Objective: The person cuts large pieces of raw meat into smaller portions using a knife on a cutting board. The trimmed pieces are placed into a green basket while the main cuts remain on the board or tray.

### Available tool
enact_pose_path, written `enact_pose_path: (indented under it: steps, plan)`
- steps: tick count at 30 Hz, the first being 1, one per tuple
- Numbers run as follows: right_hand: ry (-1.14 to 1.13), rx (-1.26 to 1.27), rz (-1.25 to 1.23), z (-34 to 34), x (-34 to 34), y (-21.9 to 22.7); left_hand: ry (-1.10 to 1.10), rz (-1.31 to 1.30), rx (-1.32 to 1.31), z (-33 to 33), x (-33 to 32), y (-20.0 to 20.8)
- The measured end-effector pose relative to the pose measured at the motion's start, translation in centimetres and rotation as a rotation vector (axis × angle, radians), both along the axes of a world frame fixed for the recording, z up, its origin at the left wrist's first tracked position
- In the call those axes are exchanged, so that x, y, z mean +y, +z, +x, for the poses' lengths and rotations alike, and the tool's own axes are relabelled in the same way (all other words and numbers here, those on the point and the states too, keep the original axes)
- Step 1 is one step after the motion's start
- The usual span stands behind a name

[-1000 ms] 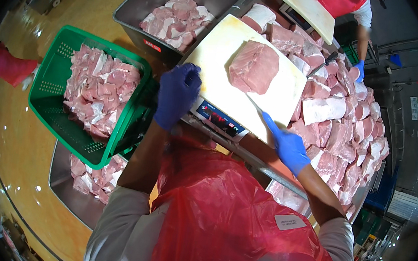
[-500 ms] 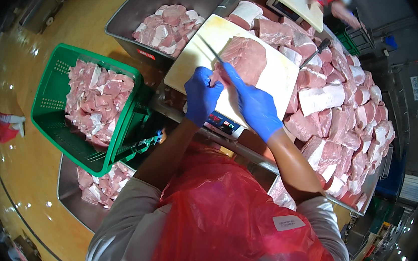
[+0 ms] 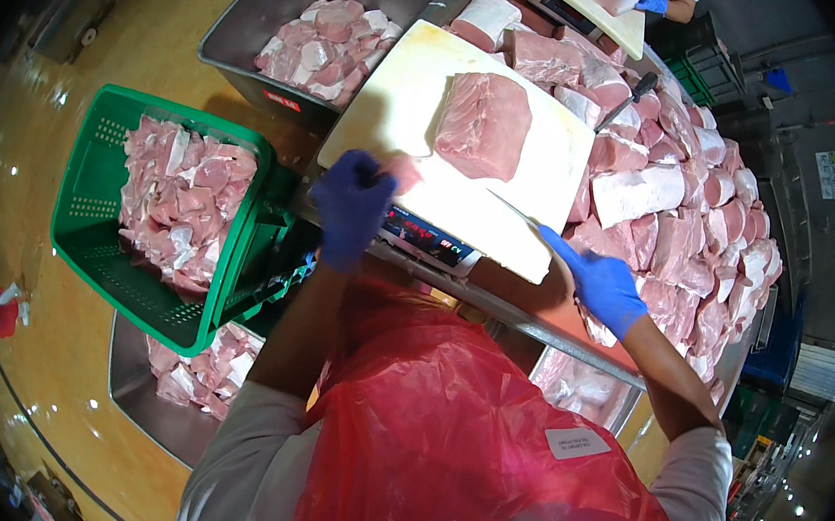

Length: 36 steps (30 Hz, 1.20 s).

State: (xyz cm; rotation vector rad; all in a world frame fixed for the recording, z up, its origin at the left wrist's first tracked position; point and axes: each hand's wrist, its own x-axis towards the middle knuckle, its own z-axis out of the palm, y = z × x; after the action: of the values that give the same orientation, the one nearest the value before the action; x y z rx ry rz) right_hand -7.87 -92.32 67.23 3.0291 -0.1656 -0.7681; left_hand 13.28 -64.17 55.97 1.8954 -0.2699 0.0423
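The left hand, in a blue glove, is curled inward, its fingers pinching a small, blurred pink meat scrap over the white plastic cutting board. The right hand, gloved likewise, is clamped on a slim metal-bladed knife (its handle is hidden in the grip), forefinger stretched toward the blade. A thick, rounded pink meat block sits on the board between the hands, touched by neither. Below the board's near edge shows a digital scale with red digits. To the right spreads a large heap of pink-and-white meat pieces; to the left, a green perforated plastic crate stands above the glossy yellow floor.
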Motion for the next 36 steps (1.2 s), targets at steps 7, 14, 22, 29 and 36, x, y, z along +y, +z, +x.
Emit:
enact_pose_path:
  steps: [7, 14, 22, 29, 36]
  plan:
    - [-0.112, -0.343, 0.154, -5.8, 0.8, -4.0, -0.047, -0.11, 0.426, -0.2, 8.5, 2.9]
    - [-0.062, -0.38, 0.369, 8.7, 11.6, -2.1, -0.212, -0.041, 0.219, 1.6, 8.1, 1.1]
    - [-0.021, -0.233, 0.209, 6.0, 8.4, -2.8, -0.065, -0.267, 0.248, 3.3, 13.7, 0.6]
    - [-0.134, -0.348, 0.349, -4.5, 1.0, -2.0, 0.252, 0.604, -0.024, 7.2, 29.7, 0.4]
    - [-0.453, -0.847, 0.568, 5.2, 5.4, 0.0, -0.145, 0.312, -0.282, 9.9, 11.5, 11.3]
